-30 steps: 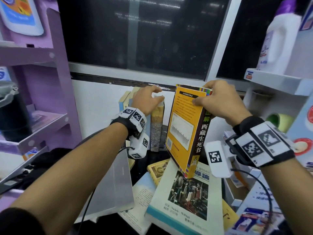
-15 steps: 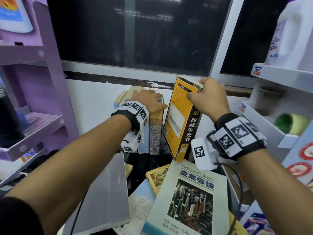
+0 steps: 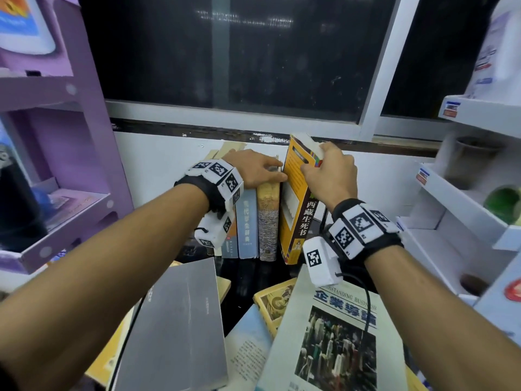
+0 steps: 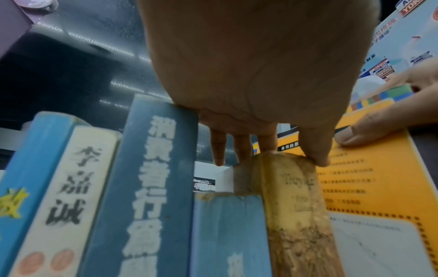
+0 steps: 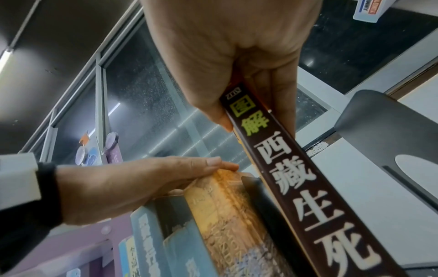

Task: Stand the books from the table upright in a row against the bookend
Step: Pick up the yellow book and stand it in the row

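Note:
Several books stand upright in a row against the wall, among them a blue book (image 3: 247, 221) and a worn tan book (image 3: 268, 218). My left hand (image 3: 253, 172) lies flat on their tops, fingers straight, fingertips (image 4: 266, 148) on the tan book (image 4: 296, 206). My right hand (image 3: 327, 173) pinches the top of a yellow book with a brown spine (image 3: 296, 218), which stands almost upright against the tan book. Its thumb is on the yellow cover and its fingers on the far side (image 5: 254, 116). A grey metal bookend (image 5: 391, 131) stands right of the yellow book (image 5: 308, 187).
More books lie flat in front of the row: a grey one (image 3: 180, 320), a large one with a city photo (image 3: 332, 340), an ochre one (image 3: 272, 303) and a pale blue one (image 3: 248, 354). Purple shelves (image 3: 64, 198) stand left, white shelves (image 3: 456, 193) right.
My right hand has carried the yellow book left and down, from tilted above the flat books to nearly upright beside the tan book. My left hand stays on the row.

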